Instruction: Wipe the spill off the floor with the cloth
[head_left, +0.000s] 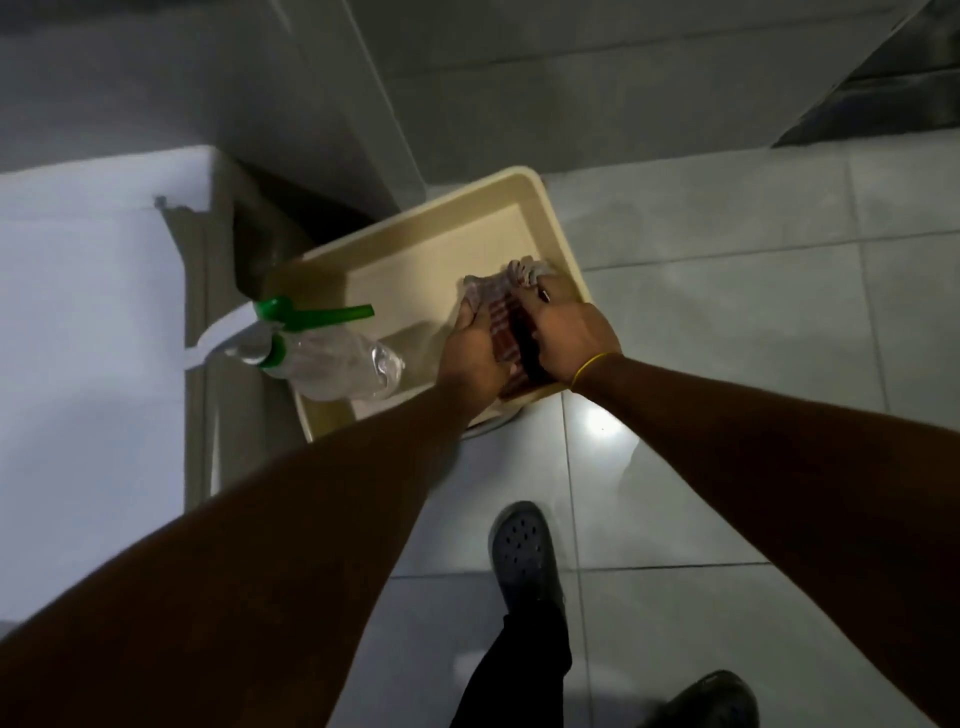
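A checked red and white cloth (500, 304) is bunched over the near right corner of a cream plastic tray (457, 218). My left hand (470, 356) grips the cloth's left side and my right hand (569, 332) grips its right side, both closed on the fabric. A yellow band circles my right wrist. The pale tiled floor (727, 322) stretches to the right and below the tray, with a bright glare patch (605, 428) just under my right wrist. I cannot make out a clear spill on the tiles.
A clear spray bottle with a green trigger (322, 353) lies on its side in the tray's left part. A white counter (88, 322) fills the left. White cabinet panels rise behind the tray. A dark perforated clog (522, 551) and a second shoe (711, 699) stand on the floor.
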